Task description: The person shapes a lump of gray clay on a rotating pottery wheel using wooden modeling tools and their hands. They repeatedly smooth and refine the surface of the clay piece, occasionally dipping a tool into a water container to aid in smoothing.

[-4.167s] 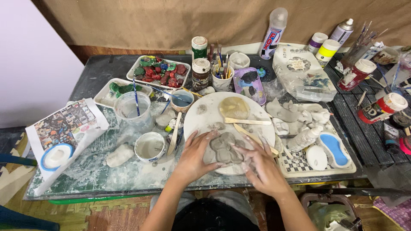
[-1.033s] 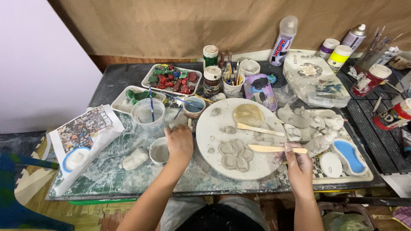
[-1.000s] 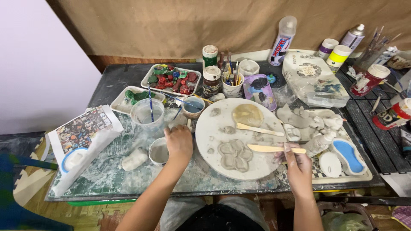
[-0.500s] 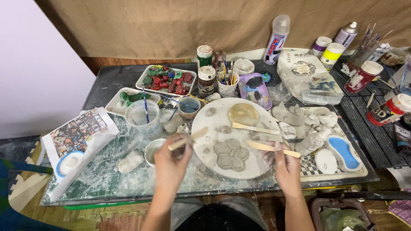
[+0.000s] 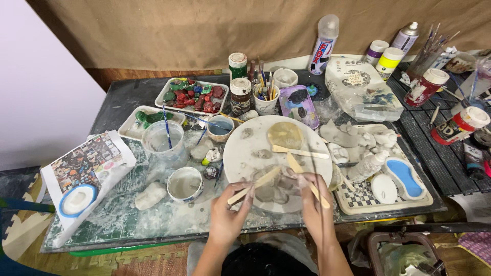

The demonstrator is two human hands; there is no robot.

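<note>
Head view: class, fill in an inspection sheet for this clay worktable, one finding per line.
Surface: table smeared with pale clay.
Job's things: round board carrying grey clay piece; third wooden tool lying on it.
Clutter: tray of painted stones, water tub, brush cup, jars, spray cans.
Hands: left hand holds a wooden stick; right hand holds another.
Cables: nothing seen.
Surroundings: brown cloth backdrop.
</note>
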